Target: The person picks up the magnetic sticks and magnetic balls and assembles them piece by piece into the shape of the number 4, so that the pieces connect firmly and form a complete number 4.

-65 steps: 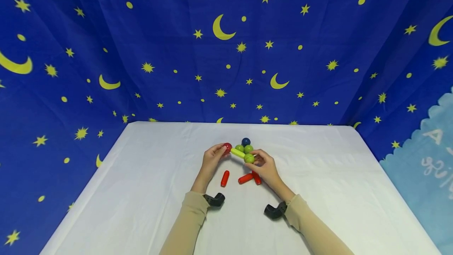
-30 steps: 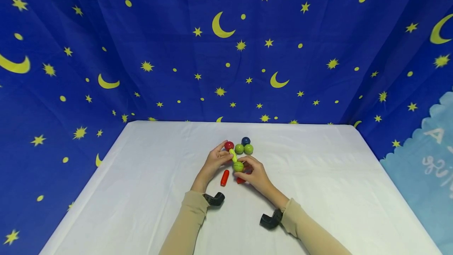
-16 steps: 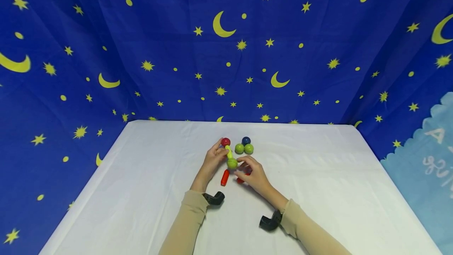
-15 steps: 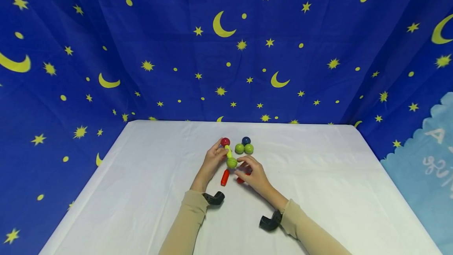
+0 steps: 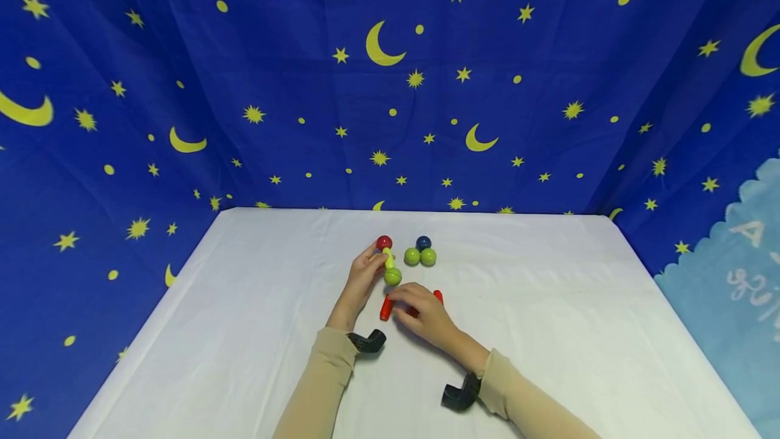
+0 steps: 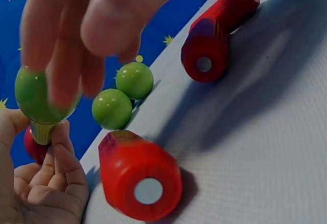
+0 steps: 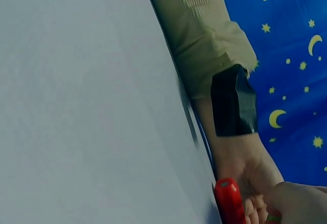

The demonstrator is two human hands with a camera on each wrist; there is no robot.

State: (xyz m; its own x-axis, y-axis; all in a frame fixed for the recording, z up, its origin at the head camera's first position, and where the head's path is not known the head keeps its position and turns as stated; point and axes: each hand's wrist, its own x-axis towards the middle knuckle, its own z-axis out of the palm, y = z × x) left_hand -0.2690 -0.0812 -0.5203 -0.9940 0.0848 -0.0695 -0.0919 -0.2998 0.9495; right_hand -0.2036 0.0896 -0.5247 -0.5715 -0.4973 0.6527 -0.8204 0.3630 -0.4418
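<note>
My left hand (image 5: 359, 280) pinches a short yellow stick (image 5: 390, 259). A red ball (image 5: 384, 243) sits on the stick's far end and a green ball (image 5: 393, 277) on its near end. Just in front of that, a red faceted stick (image 5: 385, 310) lies on the table, a pale round disc in its end in the left wrist view. Over this red stick reaches my right hand (image 5: 426, 317), fingers loosely bent, nothing held between thumb and fingers. It partly covers two more red sticks (image 6: 204, 55).
Beyond the hands, two green balls (image 5: 420, 257) and a dark blue ball (image 5: 423, 243) stand in a cluster on the white-covered table (image 5: 548, 290). Blue star-and-moon cloth (image 5: 390, 87) hangs behind and at the sides. A black wrist mount (image 5: 461, 393) sits at the right cuff.
The right hand has let go of the green ball and moved down toward the left red stick. The left hand has shifted its grip from the red ball to the yellow stick, now turned lengthwise.
</note>
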